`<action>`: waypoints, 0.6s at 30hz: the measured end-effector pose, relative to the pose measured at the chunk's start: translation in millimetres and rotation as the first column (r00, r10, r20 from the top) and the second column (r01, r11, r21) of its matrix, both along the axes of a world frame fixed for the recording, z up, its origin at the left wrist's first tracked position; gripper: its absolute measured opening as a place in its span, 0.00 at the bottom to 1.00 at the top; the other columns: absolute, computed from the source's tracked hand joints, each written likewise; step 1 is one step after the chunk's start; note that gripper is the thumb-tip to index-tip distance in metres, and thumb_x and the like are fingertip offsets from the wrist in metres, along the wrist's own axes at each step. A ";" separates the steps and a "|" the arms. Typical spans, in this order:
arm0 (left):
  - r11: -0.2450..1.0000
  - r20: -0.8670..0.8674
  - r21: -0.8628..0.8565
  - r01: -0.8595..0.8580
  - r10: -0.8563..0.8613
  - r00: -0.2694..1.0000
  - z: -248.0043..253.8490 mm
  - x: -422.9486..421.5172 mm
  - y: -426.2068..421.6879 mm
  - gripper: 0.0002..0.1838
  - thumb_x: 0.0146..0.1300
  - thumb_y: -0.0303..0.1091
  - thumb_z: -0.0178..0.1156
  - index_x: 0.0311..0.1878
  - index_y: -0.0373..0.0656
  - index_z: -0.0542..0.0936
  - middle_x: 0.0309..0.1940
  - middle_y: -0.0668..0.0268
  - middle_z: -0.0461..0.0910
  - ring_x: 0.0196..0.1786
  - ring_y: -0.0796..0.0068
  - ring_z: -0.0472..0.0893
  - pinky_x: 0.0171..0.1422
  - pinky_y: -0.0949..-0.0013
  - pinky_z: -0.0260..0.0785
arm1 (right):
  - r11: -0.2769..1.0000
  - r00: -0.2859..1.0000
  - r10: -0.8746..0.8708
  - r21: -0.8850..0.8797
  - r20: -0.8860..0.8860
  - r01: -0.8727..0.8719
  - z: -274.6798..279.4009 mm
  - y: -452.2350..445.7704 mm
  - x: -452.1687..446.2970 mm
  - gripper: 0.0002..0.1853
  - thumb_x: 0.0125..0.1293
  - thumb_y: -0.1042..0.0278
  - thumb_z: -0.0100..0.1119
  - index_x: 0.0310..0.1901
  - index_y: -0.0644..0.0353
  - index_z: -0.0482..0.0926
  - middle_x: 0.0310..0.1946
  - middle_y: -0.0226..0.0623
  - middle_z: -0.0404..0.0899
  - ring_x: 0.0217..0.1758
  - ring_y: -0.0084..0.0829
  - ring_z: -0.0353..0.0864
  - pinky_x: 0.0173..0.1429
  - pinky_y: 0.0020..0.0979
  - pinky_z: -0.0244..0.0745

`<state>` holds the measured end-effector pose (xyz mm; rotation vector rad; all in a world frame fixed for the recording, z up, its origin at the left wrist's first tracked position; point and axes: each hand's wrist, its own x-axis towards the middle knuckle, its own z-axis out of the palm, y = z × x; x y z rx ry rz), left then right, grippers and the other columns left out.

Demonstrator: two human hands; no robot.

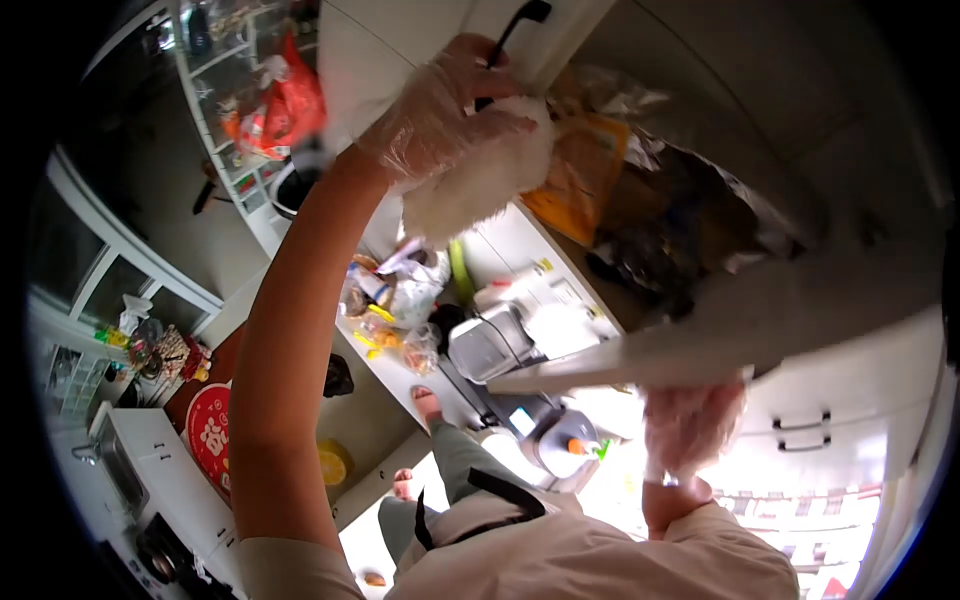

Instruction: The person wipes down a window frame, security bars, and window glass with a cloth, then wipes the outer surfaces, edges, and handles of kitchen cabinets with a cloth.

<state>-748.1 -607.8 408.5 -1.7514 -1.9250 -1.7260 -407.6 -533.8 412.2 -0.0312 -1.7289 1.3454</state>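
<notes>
My left hand (445, 115), in a clear plastic glove, is raised to the left door (380, 40) of an overhead cabinet. Its fingers curl by the black handle (515, 35), and a fluffy white cloth (480, 175) is held under the thumb and hangs below the palm. My right hand (692, 425), gloved too and somewhat blurred, is closed at the lower edge of the open right cabinet door (790, 325); its fingertips are partly hidden. Between the doors, the cabinet holds an orange-yellow bag (585, 170) and dark crumpled bags (650, 255).
Below is a white counter with plastic bags (415, 295), a grey lidded container (490, 345) and a bottle with an orange and green top (580, 447). A red bag (292, 100) hangs on shelving at left. My bare foot (426, 402) is near the counter.
</notes>
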 end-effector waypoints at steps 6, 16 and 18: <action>0.998 -0.079 -0.045 0.042 -0.045 0.996 2.6 -29.4 -29.1 0.20 0.58 0.25 0.66 0.54 0.37 0.75 0.59 0.61 0.67 0.58 0.65 0.76 0.64 0.65 0.74 | 0.944 0.951 -0.295 -0.128 0.092 0.305 22.8 57.7 -143.9 0.16 0.75 0.63 0.44 0.29 0.62 0.72 0.22 0.36 0.75 0.26 0.25 0.74 0.37 0.27 0.69; 0.993 0.498 0.058 0.105 -0.120 0.859 7.7 -49.8 -73.6 0.19 0.50 0.25 0.63 0.48 0.36 0.80 0.58 0.65 0.73 0.59 0.74 0.73 0.60 0.73 0.68 | 0.878 0.878 -0.470 -0.059 0.091 0.476 18.7 122.5 -181.1 0.13 0.73 0.66 0.45 0.38 0.67 0.75 0.29 0.38 0.80 0.32 0.26 0.79 0.43 0.27 0.72; 0.987 0.586 0.081 0.141 -0.162 0.794 9.4 -58.4 -80.5 0.20 0.50 0.28 0.60 0.49 0.34 0.79 0.58 0.65 0.72 0.57 0.74 0.73 0.59 0.72 0.67 | 0.891 0.893 -0.443 -0.077 0.078 0.448 15.4 128.3 -180.9 0.11 0.72 0.68 0.46 0.42 0.68 0.76 0.31 0.38 0.81 0.33 0.26 0.80 0.44 0.26 0.73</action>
